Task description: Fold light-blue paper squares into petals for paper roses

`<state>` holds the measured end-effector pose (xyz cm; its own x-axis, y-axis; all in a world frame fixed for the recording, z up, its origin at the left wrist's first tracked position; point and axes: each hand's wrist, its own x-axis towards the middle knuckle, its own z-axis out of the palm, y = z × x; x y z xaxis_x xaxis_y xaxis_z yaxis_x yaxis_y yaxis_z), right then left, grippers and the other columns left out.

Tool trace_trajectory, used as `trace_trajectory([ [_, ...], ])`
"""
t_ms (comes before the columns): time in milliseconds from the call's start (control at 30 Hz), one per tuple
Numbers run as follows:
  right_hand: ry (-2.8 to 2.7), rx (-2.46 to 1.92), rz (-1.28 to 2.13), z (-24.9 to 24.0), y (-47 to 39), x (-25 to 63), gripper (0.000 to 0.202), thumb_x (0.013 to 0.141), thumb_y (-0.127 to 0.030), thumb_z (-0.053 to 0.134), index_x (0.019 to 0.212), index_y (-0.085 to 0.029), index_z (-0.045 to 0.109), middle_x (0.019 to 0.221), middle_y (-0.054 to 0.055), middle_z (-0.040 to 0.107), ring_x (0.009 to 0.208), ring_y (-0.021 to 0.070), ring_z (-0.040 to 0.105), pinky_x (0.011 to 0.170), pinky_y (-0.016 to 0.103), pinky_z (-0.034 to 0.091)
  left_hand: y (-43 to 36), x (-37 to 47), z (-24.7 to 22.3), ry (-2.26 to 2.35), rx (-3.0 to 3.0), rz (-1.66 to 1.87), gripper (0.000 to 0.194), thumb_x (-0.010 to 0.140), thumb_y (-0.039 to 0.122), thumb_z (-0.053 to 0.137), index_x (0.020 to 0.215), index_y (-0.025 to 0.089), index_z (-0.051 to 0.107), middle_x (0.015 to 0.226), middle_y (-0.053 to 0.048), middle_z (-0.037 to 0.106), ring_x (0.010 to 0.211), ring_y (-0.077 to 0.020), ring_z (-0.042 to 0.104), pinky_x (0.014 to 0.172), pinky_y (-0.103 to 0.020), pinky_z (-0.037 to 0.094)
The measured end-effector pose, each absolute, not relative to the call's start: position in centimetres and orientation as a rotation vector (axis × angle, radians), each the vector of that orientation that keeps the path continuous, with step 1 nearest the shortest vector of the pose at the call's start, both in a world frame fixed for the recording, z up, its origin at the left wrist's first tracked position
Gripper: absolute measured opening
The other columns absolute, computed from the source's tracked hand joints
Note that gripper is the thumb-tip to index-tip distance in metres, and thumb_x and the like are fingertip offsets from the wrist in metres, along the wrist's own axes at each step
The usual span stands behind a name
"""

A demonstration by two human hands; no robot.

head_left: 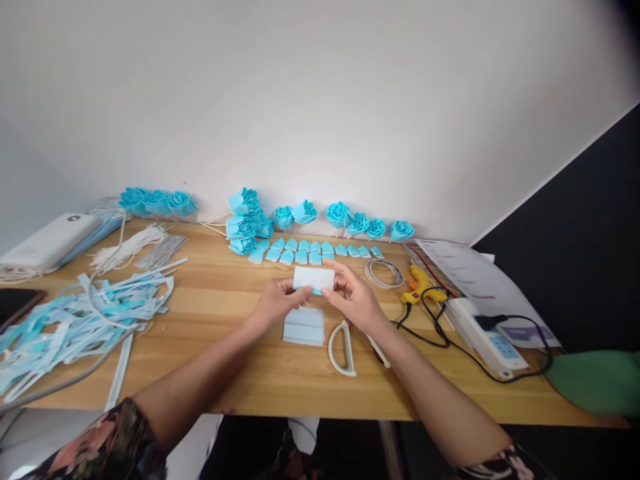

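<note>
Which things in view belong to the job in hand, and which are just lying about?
Likely part of it: held pale piece, creased pale-blue sheet, small folded blue pieces, blue flowers, scissor handles, yellow glue gun.

Probably just lying about: pile of cut strips, dark phone, white boxy device, printed sheet, green object.

On the table [210,293], left of the left hand [281,298], lie strips [90,328]; right of the right hand [357,301], glue gun [420,288], then power strip [483,340]. Beyond both, petals [301,257], then flowers [339,214]; nearer, a sheet [303,328] and scissors [349,348].
</note>
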<state>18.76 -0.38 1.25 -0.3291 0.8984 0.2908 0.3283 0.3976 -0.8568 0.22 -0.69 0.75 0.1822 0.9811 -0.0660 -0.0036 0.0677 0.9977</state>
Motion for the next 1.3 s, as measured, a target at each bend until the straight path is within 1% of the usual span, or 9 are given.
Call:
trace_trajectory([
  [200, -1.851, -1.077, 0.917, 1.7, -0.8, 18.3, 0.057, 0.079, -0.021, 0.06, 0.134, -0.025, 0.045, 0.103, 0.005, 0.067, 0.082, 0.0162, 0.065, 0.07, 0.026, 0.052, -0.6, 0.3, 0.1, 0.911, 1.094, 1.128, 0.033, 0.069, 0.045, 0.071, 0.068, 0.013, 0.064, 0.063, -0.001, 0.059, 0.058, -0.0101, 0.05, 0.057, -0.023, 0.04],
  [533, -1.873, -1.072, 0.822, 1.4, -0.8, 18.2, 0.053, 0.079, -0.021, 0.061, 0.131, -0.025, 0.048, 0.119, 0.007, 0.063, 0.086, 0.017, 0.066, 0.074, 0.027, 0.054, -0.7, 0.3, -0.3, 0.949, 1.095, 1.052, 0.037, 0.069, 0.047, 0.07, 0.059, 0.013, 0.065, 0.057, -0.001, 0.059, 0.056, -0.0104, 0.05, 0.059, -0.025, 0.038],
  [700, -1.913, -1.106, 0.794, 1.9, -0.7, 18.9, 0.052, 0.087, -0.026, 0.053, 0.137, -0.025, 0.041, 0.087, 0.003, 0.069, 0.074, 0.0163, 0.065, 0.066, 0.027, 0.053, -0.7, 0.3, -0.1, 0.84, 0.914, 1.064, 0.029, 0.068, 0.04, 0.074, 0.067, 0.012, 0.068, 0.066, -0.005, 0.064, 0.061, -0.0121, 0.054, 0.061, -0.026, 0.041],
  [800, -1.971, -1.028, 0.593, 2.7, -0.5, 19.8, 0.051, 0.089, -0.021, 0.046, 0.139, -0.027, 0.037, 0.104, 0.005, 0.067, 0.093, 0.0196, 0.063, 0.086, 0.037, 0.051, -0.7, 0.4, 0.4, 0.783, 0.821, 1.046, 0.028, 0.066, 0.037, 0.076, 0.074, 0.011, 0.069, 0.068, -0.005, 0.064, 0.063, -0.0126, 0.055, 0.059, -0.025, 0.04],
  [867, -2.084, -0.953, 0.39, 3.3, -0.3, 20.2, 0.055, 0.086, -0.016, 0.047, 0.139, -0.028, 0.038, 0.124, 0.007, 0.059, 0.115, 0.0238, 0.054, 0.101, 0.046, 0.041, -0.7, 0.4, 0.7, 0.759, 0.793, 1.029, 0.029, 0.066, 0.037, 0.076, 0.074, 0.01, 0.068, 0.066, -0.005, 0.064, 0.061, -0.0121, 0.055, 0.058, -0.024, 0.039],
  [1000, -2.322, -0.825, 0.159, 3.4, -0.3, 20.0, 0.062, 0.08, -0.014, 0.053, 0.138, -0.028, 0.039, 0.141, 0.006, 0.045, 0.134, 0.0282, 0.034, 0.109, 0.056, 0.028, -0.8, 0.4, 0.6, 0.749, 0.78, 1.022, 0.028, 0.066, 0.037, 0.076, 0.069, 0.01, 0.067, 0.06, -0.004, 0.062, 0.058, -0.0113, 0.054, 0.057, -0.025, 0.039],
  [1067, -2.354, -0.773, 0.121, 3.0, -0.3, 19.7, 0.055, 0.08, -0.013, 0.053, 0.133, -0.029, 0.045, 0.14, 0.006, 0.045, 0.135, 0.028, 0.033, 0.108, 0.056, 0.031, -0.9, 0.4, 0.4, 0.749, 0.796, 1.016, 0.027, 0.067, 0.036, 0.076, 0.067, 0.01, 0.067, 0.06, -0.004, 0.062, 0.058, -0.0115, 0.054, 0.058, -0.025, 0.039],
  [1167, -2.312, -0.688, 0.091, 2.1, -0.2, 19.5, 0.035, 0.083, -0.01, 0.053, 0.111, -0.029, 0.06, 0.128, 0.003, 0.057, 0.128, 0.0253, 0.042, 0.102, 0.052, 0.039, -0.9, 0.4, 0.1, 0.767, 0.836, 1.009, 0.027, 0.068, 0.036, 0.075, 0.065, 0.01, 0.068, 0.061, -0.005, 0.063, 0.059, -0.0116, 0.054, 0.058, -0.025, 0.04],
  [1300, -2.252, -0.685, 0.096, 1.6, 0.0, 19.5, 0.016, 0.085, -0.016, 0.059, 0.09, -0.029, 0.068, 0.115, 0.001, 0.065, 0.118, 0.0241, 0.049, 0.096, 0.048, 0.044, -0.9, 0.4, 0.2, 0.776, 0.875, 1.016, 0.026, 0.069, 0.037, 0.074, 0.068, 0.011, 0.07, 0.064, -0.005, 0.064, 0.062, -0.0122, 0.056, 0.06, -0.025, 0.04],
])
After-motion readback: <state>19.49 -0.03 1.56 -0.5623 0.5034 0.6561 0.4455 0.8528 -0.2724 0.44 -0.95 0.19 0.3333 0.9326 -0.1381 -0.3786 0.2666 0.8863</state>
